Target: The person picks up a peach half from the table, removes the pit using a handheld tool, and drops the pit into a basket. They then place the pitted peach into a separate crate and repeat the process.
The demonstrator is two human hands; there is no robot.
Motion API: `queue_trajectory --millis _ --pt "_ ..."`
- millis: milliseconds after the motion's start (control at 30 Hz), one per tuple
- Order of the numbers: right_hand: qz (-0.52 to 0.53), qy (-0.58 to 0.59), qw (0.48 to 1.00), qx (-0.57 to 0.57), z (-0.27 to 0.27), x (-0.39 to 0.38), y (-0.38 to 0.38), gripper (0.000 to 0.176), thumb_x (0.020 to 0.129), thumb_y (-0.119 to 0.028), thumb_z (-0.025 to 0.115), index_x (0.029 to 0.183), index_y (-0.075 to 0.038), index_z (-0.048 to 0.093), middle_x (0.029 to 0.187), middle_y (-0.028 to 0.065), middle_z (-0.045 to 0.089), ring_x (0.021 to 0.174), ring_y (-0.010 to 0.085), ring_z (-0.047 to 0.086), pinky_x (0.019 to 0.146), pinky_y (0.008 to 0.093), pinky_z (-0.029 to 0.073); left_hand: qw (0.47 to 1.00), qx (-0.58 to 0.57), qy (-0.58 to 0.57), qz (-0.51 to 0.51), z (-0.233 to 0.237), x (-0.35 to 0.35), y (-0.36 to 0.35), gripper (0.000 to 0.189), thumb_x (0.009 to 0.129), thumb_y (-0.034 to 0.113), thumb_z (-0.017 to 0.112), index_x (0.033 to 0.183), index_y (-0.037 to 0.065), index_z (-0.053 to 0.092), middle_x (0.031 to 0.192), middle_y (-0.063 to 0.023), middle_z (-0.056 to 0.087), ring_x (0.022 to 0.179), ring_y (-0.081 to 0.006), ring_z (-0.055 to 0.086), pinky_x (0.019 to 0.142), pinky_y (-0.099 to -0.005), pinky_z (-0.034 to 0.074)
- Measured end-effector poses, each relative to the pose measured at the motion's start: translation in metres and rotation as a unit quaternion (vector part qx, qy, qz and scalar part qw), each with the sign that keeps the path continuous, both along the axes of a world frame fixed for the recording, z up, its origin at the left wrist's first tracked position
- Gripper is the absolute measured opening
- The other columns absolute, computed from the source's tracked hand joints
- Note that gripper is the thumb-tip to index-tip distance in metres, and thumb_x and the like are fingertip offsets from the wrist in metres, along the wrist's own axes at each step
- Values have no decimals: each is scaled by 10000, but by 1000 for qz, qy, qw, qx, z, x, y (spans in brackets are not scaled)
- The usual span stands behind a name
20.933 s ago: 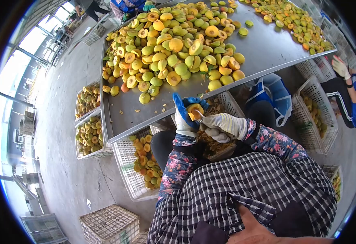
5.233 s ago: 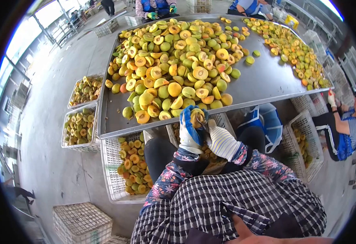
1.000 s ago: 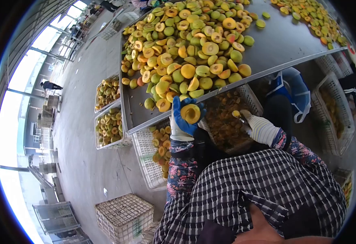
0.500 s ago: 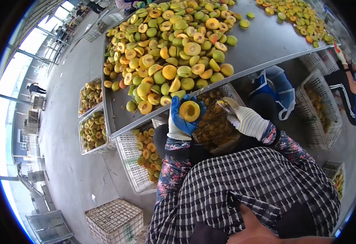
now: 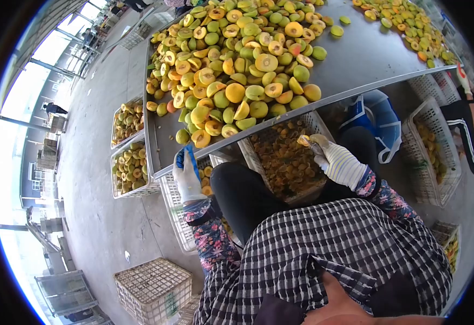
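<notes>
My left hand (image 5: pixel 187 174), in a white glove with blue-coated fingers, is at the table's front edge, above a white crate (image 5: pixel 173 211) of peach halves. Its fingers point up and look stretched out, and no fruit shows in it. In my right hand (image 5: pixel 338 161), wearing a striped glove, the fingers close round a small metal tool (image 5: pixel 316 147), mostly hidden, with a yellow-orange bit of fruit (image 5: pixel 304 140) at its tip. Below that hand, a crate (image 5: pixel 254 157) holds brown pits and scraps. Halved peaches (image 5: pixel 237 70) lie heaped on the metal table (image 5: pixel 350 59).
More filled crates (image 5: pixel 130 165) stand left of the table. An upturned crate (image 5: pixel 153 281) is on the floor. To the right are a blue-and-white bag (image 5: pixel 380 122), a crate of fruit (image 5: pixel 432 151) and another person's leg (image 5: pixel 459 130).
My left hand has moved left and down from the middle, and the hollowed peach half in it is out of sight. My right hand stays over the scraps crate with the tool.
</notes>
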State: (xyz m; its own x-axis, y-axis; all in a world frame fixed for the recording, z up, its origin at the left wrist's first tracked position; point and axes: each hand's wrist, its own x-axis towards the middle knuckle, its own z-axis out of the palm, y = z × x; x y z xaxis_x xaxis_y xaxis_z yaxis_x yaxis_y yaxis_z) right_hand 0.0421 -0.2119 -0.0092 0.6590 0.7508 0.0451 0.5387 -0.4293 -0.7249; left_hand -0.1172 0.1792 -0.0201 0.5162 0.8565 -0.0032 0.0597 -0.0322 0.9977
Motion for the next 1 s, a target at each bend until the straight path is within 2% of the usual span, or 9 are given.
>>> queue_trajectory --millis 33,167,333,533,767,800,833,900,1000 --pt "6 2 1000 -16 3 0 0 521 861 -2 588 1353 -64 427 983 176 606 873 335 599 833 365 492 984 157 89 10 -12 -7 15 329 869 236 678 1114 17 656 1033 -144 666 991 -307 634 884 -361 490" --pt "24 -28 999 -31 -3 -1 7 503 872 -39 565 1360 -61 447 1081 221 618 932 395 609 846 410 499 927 334 164 -50 4 15 0 319 862 240 677 1121 55 670 1050 -163 664 1007 -317 627 916 -385 473" --pt "29 -63 997 -29 4 0 9 475 904 -121 541 1365 -66 440 1034 250 620 903 425 607 808 458 493 860 324 306 -249 24 80 -29 411 881 274 596 1240 73 597 1152 -191 643 1101 -346 595 949 -414 460" --pt "23 -45 998 -43 17 1 8 520 905 -135 529 1404 -91 392 1055 264 617 879 432 605 790 466 488 728 303 512 -340 9 136 1 662 790 404 688 1315 32 531 1321 -197 562 1225 -309 540 1010 -391 440" --pt "40 -63 996 -49 21 3 11 550 903 -107 517 1432 -123 365 997 271 611 861 434 600 775 468 486 752 268 488 -352 28 125 -3 708 771 452 703 1298 6 547 1260 -203 603 1205 -303 559 1004 -378 442" --pt "39 -82 996 -27 18 4 11 540 905 -108 519 1425 -108 373 993 266 612 852 430 599 773 461 488 772 280 477 -314 24 122 1 726 773 480 699 1300 4 549 1245 -209 611 1178 -302 576 990 -387 449" --pt "37 -98 995 -6 13 8 11 531 906 -108 522 1418 -94 381 989 261 614 842 426 598 771 454 490 865 202 398 -229 24 117 5 627 797 398 717 1289 44 556 1256 -194 601 1182 -304 568 961 -375 469" --pt "30 -90 995 18 14 8 13 525 900 -94 535 1404 -57 394 1023 256 614 887 417 594 807 433 484 964 13 154 -215 24 111 0 501 845 267 687 1262 28 548 1170 -183 627 1135 -304 593 939 -385 501" --pt "22 -9 998 65 26 3 24 515 897 -83 556 1380 1 400 1090 257 611 999 405 587 885 399 463 870 -345 -249 -250 25 108 -31 388 880 134 627 1242 29 533 1121 -165 623 1104 -307 600 945 -430 515"
